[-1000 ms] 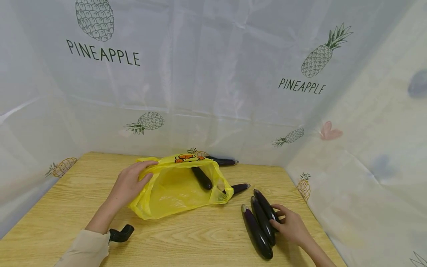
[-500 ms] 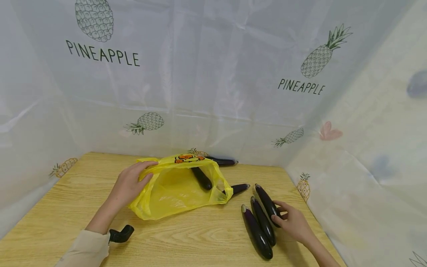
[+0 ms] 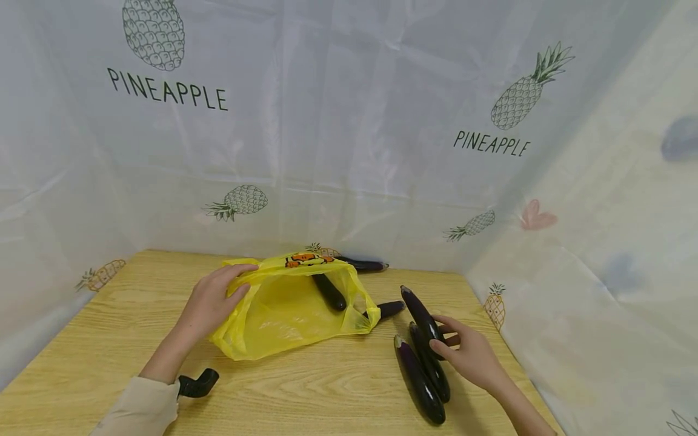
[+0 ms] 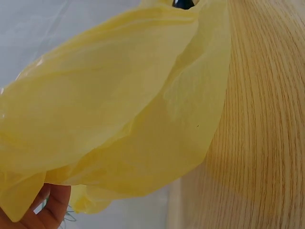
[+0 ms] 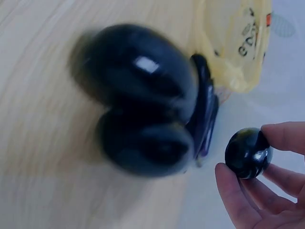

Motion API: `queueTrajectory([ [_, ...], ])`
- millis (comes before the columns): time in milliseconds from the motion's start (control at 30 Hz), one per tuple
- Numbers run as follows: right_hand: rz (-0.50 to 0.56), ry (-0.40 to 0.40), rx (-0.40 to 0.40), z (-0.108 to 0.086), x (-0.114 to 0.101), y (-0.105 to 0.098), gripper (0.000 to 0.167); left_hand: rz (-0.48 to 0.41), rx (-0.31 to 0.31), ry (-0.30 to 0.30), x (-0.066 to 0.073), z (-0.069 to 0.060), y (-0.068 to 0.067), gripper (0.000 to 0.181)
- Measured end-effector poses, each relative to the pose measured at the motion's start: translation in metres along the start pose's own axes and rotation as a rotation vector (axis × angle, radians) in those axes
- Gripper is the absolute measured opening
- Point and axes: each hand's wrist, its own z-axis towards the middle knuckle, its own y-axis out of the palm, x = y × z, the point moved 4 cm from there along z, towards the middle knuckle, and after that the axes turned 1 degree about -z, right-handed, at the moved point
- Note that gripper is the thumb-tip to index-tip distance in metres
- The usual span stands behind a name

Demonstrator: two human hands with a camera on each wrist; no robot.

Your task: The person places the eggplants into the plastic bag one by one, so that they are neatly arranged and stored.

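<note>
My left hand (image 3: 209, 301) holds the upper left rim of a yellow plastic bag (image 3: 283, 309), whose mouth gapes toward me. One dark eggplant (image 3: 329, 293) shows inside it. At the right, my right hand (image 3: 473, 356) pinches another eggplant (image 3: 417, 310) between thumb and fingers, its stem end pointing up and left. In the right wrist view only the rounded end of this held eggplant (image 5: 249, 153) faces the camera. Below it, two more eggplants (image 3: 418, 383) lie side by side on the wooden table (image 3: 294, 393).
An eggplant (image 3: 390, 309) lies by the bag's right edge, partly covered by it. Behind the bag, another eggplant (image 3: 368, 265) rests near the back curtain (image 3: 349, 133). A black bent object (image 3: 199, 383) sits at my left wrist. A printed curtain (image 3: 616, 266) borders the right side.
My right hand has lifted its eggplant off from beside the other two and carried it up and left toward the bag. The left hand and the bag stay nearly in place.
</note>
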Motion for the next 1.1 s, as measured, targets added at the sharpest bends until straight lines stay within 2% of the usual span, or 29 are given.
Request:
queueTrajectory([
  [267, 0.042, -0.052, -0.034, 0.01, -0.031, 0.012, 0.057, -0.01, 0.001, -0.001, -0.001, -0.001, 0.001, 0.046],
  [567, 0.109, -0.145, -0.075, 0.028, -0.055, 0.039, 0.055, -0.003, 0.005, 0.005, -0.002, -0.003, 0.003, 0.045],
  [700, 0.156, -0.153, -0.109, 0.034, -0.064, 0.053, 0.055, 0.002, -0.002, 0.002, -0.001, -0.003, 0.004, 0.045],
  [1100, 0.128, -0.229, -0.152, 0.052, -0.09, 0.084, 0.052, -0.004, 0.006, 0.016, 0.001, -0.004, 0.004, 0.045],
])
